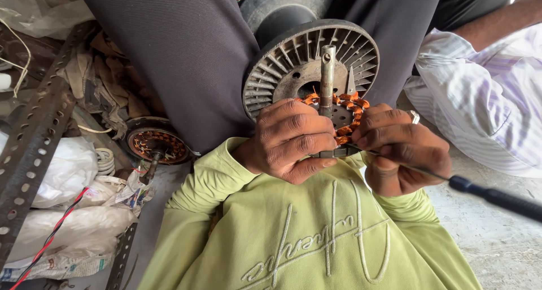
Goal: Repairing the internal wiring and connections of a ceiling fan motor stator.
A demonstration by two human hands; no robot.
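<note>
A round grey fan-motor stator (282, 64) with slotted rim, copper windings (350, 106) and an upright steel shaft (327, 75) rests between my legs. My left hand (291, 140) grips the lower edge of the stator, fingers curled over the windings. My right hand (398, 149), with a ring on one finger, holds a screwdriver (497, 197) with a black handle; its thin shank points into the stator's lower rim between my two hands.
A second motor part with copper coils (155, 145) lies on the floor at left. Perforated metal angle bars (28, 149), white plastic bags (68, 171) and red wires (53, 233) sit on the far left. Another person in a striped shirt (485, 104) sits at right.
</note>
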